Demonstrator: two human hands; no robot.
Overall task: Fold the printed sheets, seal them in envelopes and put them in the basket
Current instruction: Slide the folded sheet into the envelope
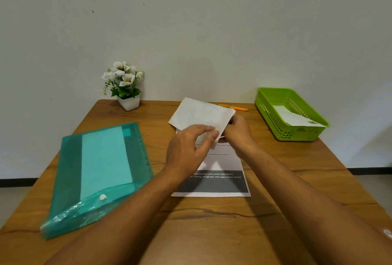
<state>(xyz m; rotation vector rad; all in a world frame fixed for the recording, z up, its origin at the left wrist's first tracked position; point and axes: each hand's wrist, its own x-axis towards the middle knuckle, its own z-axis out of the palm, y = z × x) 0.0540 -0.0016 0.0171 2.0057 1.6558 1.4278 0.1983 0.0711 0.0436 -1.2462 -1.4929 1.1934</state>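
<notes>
- Holding a white paper point(201, 114) w/ both hands, mid-frame, lifted just above the printed sheet point(212, 182) lying flat on the table point(212, 222). Can't tell if it's a folded sheet or an envelope.
- L hand point(191, 148): thumb + fingers pinch the paper's near corner. R hand point(237, 135): fingers curled tight on the paper's right end.
- Risks from here (my guess):
  - Paper is thin and held only at the near side, so the far part could droop or crease crooked if the pinches pull unevenly.
  - If this is a stuffing step, a skewed fold may jam at the envelope mouth and crumple.
  - Forearms hover over the printed sheet; a drag could slide it toward the near table edge.
  - Pen point(233, 107) lies just behind the paper, so a forward sweep may roll it.
- Orientation: white paper's long axis runs left-right across the frame, right end dipping a bit lower; its broad face is turned toward the camera. Printed sheet's long axis runs bottom-to-top of frame, text upright to the person.
- Basket point(271, 120), right of frame, well apart from the hands, has one envelope point(297, 118) in it, leaning on a wall.
- Teal folder point(101, 169) sits at lower left, snap closed.
</notes>
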